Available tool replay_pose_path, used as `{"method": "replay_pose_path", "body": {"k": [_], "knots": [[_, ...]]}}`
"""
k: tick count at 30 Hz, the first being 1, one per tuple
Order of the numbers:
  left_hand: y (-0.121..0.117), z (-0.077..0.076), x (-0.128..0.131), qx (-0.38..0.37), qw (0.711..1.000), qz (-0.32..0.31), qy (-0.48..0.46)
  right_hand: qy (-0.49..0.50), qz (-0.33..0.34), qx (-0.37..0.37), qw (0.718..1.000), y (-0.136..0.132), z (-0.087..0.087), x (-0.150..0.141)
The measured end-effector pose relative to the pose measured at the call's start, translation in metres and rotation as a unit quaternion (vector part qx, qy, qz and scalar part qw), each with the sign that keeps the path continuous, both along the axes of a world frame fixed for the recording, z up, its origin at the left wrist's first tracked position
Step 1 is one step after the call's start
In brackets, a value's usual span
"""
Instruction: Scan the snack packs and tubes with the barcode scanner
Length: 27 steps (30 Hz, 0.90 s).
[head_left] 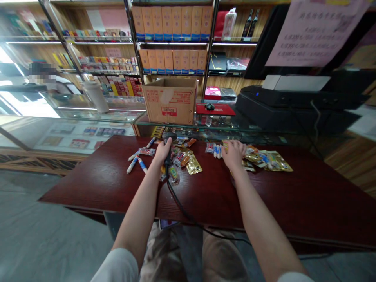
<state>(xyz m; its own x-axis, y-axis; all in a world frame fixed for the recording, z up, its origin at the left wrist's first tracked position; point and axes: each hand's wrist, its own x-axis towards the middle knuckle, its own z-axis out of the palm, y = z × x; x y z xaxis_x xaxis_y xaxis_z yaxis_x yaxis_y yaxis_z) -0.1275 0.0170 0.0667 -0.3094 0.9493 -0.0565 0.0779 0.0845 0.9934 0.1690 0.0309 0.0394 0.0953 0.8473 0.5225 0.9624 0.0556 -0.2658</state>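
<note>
1. The person's left hand (162,152) is wrapping around a corded handheld barcode scanner (168,137), with the fingers closed together on its grip. The scanner is standing over the middle of the table, and its black cord (179,211) is trailing down across the near edge.
2. The right hand (234,154) is resting at the inner end of a spread of foil snack packets (268,160), with the fingers (239,147) slightly apart and not clamping anything. A small cluster of white-and-blue tubes (216,150) is lying just beside them.
3. More white-and-blue tubes (132,165) are lying loose to the left of the scanner, while a gold foil packet (194,166) is sitting just right of it.
4. The dark red wooden table (96,184) is stretching well past the items on both sides, and a broad band of polished wood is separating them from the near edge. Its far edge is meeting a glass counter (88,133), leaving the hands little reach beyond the items in that direction.
5. A cardboard box (169,101) is sitting on the counter, directly beyond the hands. A blurred person (44,74) is standing well off to the left, beyond the counter.
</note>
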Motion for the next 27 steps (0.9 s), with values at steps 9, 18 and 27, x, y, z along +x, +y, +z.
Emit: {"method": "replay_pose_path", "body": {"k": [9,18,27], "knots": [[0.001,-0.002,-0.005,0.000,0.999,-0.009,-0.044,-0.098,0.142,-0.221,0.960,0.044,-0.007,-0.104],[-0.001,0.000,-0.002,-0.006,0.999,-0.045,-0.025,-0.066,0.162,-0.185,0.967,0.045,-0.008,-0.091],[-0.007,0.002,0.021,-0.001,0.996,-0.087,0.008,-0.112,0.251,-0.199,0.941,0.049,-0.004,-0.094]]}}
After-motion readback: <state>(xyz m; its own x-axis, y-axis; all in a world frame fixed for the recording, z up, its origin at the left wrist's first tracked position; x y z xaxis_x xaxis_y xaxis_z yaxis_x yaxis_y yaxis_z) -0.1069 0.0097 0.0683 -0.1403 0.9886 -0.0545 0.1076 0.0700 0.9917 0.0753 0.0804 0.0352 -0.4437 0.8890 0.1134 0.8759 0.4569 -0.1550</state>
